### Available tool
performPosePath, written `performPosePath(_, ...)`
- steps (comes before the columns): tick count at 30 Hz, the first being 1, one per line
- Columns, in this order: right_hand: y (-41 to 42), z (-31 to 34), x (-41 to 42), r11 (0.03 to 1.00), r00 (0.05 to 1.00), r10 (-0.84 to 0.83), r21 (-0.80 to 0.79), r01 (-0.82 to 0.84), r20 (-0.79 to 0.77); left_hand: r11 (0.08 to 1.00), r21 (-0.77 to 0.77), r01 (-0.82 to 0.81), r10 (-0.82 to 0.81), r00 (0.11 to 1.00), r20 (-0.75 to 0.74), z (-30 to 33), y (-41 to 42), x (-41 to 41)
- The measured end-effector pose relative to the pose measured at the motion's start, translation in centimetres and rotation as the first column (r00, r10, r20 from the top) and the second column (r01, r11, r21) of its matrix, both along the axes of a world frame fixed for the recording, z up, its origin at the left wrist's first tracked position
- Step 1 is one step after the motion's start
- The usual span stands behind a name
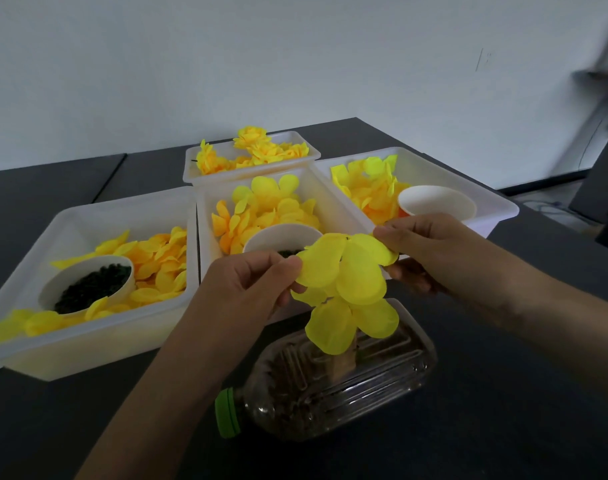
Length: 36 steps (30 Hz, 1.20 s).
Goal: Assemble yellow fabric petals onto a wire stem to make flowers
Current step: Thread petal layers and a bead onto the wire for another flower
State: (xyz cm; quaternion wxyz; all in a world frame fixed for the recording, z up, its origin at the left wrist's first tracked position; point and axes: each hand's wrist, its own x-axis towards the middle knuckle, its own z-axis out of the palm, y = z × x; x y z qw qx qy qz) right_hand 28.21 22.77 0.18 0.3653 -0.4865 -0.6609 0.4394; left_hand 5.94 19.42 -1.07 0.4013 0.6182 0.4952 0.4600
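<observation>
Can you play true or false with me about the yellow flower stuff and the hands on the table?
1. Both hands pinch the yellow petal piece. True: left hand, right hand.
2. The plastic bottle stands upright. False: it lies on its side, green cap pointing left.
3. The paper cup in the left tray holds dark bits. True.
4. There is only one white tray. False: four trays hold yellow petals.

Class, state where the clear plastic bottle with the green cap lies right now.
In the head view, the bottle lies on its side on the dark table, bottom centre, below the held petals.
</observation>
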Motion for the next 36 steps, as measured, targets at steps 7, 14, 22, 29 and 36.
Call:
performPosePath(7,-0.3,-0.7,0.0,1.0,1.0,0.011,0.011,-0.012,0.018,0.998,0.067,0.017,-0.012,0.998,-0.067,-0.4,0.0,0.1)
performPosePath(14,-0.4,-0.2,-0.2,0.995,0.999,-0.023,0.092,0.026,-0.026,0.996,0.083,-0.028,0.04,0.989,-0.14,-0.7,0.2,-0.2)
performPosePath(22,-0.1,-1.2,0.1,0.992,0.999,-0.035,0.122,0.033,0.011,0.99,0.131,-0.052,0.073,0.983,-0.168,-0.8,0.1,0.2)
performPosePath(29,0.0,-2.5,0.7,0.981,0.994,-0.045,0.19,0.025,0.102,0.992,0.097,-0.085,0.111,0.948,-0.299,-1.9,-0.3,-0.7)
performPosePath(36,-0.5,-4.3,0.7,0.982,0.969,-0.041,0.19,-0.006,0.244,0.996,0.067,-0.051,0.074,0.908,-0.412,-3.3,-0.3,-0.5)
